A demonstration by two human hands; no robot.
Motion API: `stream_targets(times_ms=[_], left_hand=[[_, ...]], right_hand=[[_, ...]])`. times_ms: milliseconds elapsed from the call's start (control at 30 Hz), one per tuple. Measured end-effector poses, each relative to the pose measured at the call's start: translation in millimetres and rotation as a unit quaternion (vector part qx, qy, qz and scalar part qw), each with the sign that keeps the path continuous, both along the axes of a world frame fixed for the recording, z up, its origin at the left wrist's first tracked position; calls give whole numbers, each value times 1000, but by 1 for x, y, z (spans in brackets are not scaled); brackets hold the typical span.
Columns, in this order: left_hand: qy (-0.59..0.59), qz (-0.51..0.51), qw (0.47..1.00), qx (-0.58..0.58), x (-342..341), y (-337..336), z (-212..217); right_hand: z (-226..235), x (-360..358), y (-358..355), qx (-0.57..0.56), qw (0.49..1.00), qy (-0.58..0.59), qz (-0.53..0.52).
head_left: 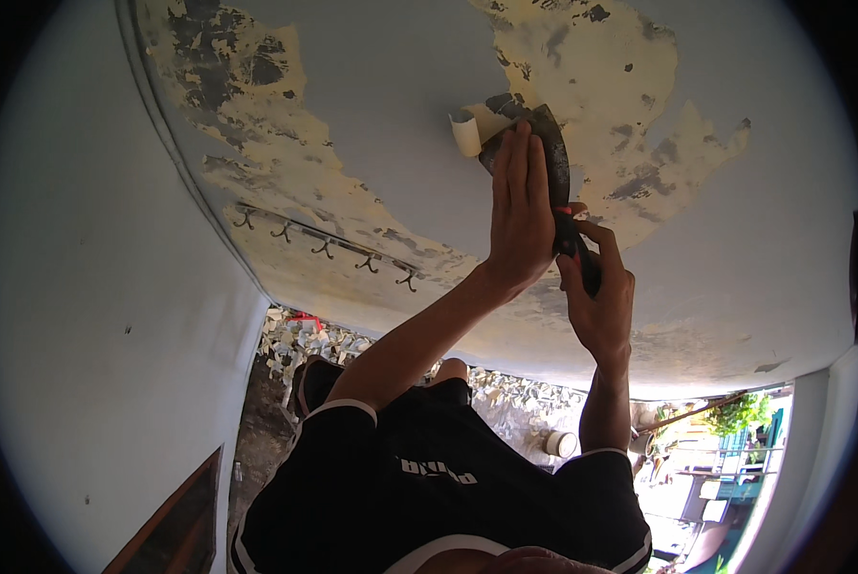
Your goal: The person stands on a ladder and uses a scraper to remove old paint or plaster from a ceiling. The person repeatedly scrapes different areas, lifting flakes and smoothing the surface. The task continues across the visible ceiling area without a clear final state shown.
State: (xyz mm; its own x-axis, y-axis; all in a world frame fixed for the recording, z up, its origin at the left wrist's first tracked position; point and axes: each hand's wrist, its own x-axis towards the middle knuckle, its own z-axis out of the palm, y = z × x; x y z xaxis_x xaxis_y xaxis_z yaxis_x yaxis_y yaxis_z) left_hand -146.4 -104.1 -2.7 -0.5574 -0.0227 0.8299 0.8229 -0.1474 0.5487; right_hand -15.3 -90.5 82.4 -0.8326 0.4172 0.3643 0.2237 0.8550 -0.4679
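Scraper (562, 177) on wall (391, 105), left hand (525, 220) on its blade (555, 143), right hand (601, 287) around its handle (565, 236); hook rack (326, 236) to their left.

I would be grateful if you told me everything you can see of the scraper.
The scraper has a broad, dark blade that looks like scuffed metal, with paler worn patches, and a black handle with red accents. It slants up against the wall, blade uppermost, beside a curled strip of paint. The right hand grips the handle, while the left hand lies with extended fingers over the blade, hiding part of it.
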Motion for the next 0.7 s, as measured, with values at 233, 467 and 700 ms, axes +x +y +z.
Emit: stream_targets(times_ms=[233, 467, 700], left_hand=[[29, -2, 998, 55, -6, -2, 19], [7, -62, 997, 38, 22, 5, 8], [-39, -18, 996, 83, 17, 10, 20]], right_hand=[[41, -19, -32, 146, 987, 62, 10], [57, -6, -10, 253, 963, 46, 80], [105, -41, -25, 295, 948, -70, 95]])
